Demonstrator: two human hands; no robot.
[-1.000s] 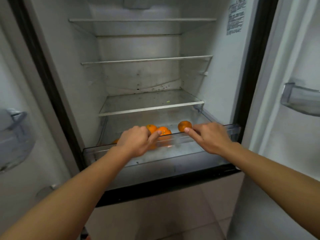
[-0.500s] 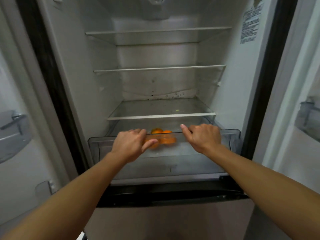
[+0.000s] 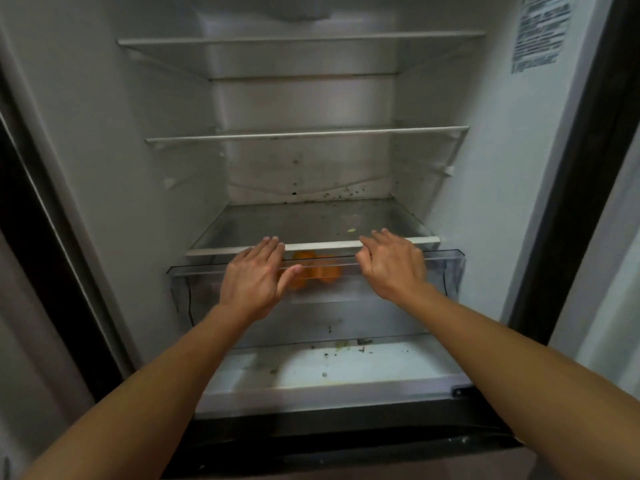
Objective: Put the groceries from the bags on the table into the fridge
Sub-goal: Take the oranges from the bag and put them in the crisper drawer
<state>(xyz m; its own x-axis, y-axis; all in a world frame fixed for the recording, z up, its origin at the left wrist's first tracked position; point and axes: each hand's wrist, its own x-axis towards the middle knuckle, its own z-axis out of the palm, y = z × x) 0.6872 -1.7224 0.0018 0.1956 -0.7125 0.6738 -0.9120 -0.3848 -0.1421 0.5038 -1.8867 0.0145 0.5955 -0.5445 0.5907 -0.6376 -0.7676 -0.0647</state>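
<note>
Change: the crisper drawer (image 3: 346, 306) is sliding back into the fridge (image 3: 502, 168). A second ago it was standing well out with the fruit open to view from above. Now it is sitting almost fully under the glass shelf (image 3: 311, 220), and both hands' fingers are lying straighter than they were.
Left hand (image 3: 258, 275): released and flat, gripping nothing. It is pressing on the drawer's front rim left of the middle, with the thumb spreading across the clear front and the fingertips reaching the shelf's white edge just above the drawer.
Oranges (image 3: 318, 271): lying inside the drawer, just behind its clear front. They are showing as a blurred orange patch between the two hands, and no hand is touching them.
Right hand (image 3: 391, 265): also released, with its fingers extended. It is pressing on the same rim right of the middle, its fingertips likewise over the shelf edge.
Key relation: the drawer's long axis is running left to right, square to both forearms, and its travel is pointing straight away from the person. The hands are sitting about evenly either side of the drawer's middle, neither one clearly nearer.
Step in hand: probably seating the drawer the last bit, and an even push from both sides should be keeping it from skewing.
Task progress: the oranges are already in. The bags are not in view, so what remains cannot be told.
</note>
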